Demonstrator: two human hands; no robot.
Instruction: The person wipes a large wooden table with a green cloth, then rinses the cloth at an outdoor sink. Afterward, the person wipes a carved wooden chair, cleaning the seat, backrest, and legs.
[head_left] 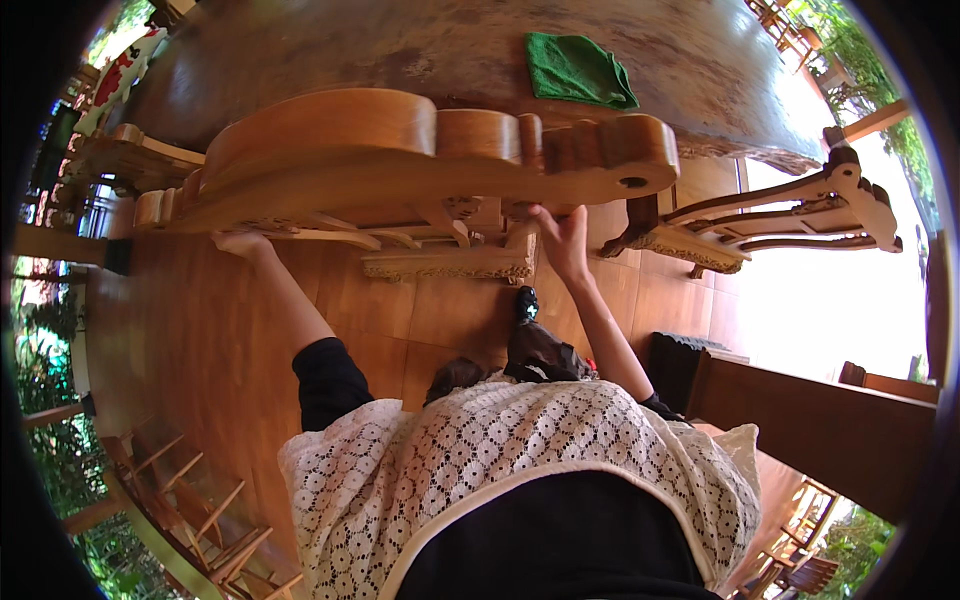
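A carved wooden chair [400,130] stands in front of me, its thick, wavy backrest top nearest my view. My left hand [243,243] grips the underside of the backrest near its left end, the fingers mostly hidden by the wood. Toward the right end, my right hand [564,243] holds the same backrest from below, thumb showing and the other fingertips out of sight. Beneath the backrest, the chair's carved seat edge [450,266] shows above the floor.
Beyond the chair lies a large dark wooden table [410,55] with a folded green cloth [580,70] on it. Another carved chair [790,210] stands at the right. A dark wooden bench-like piece [800,410] is at the lower right, and a wooden railing [200,510] at the lower left.
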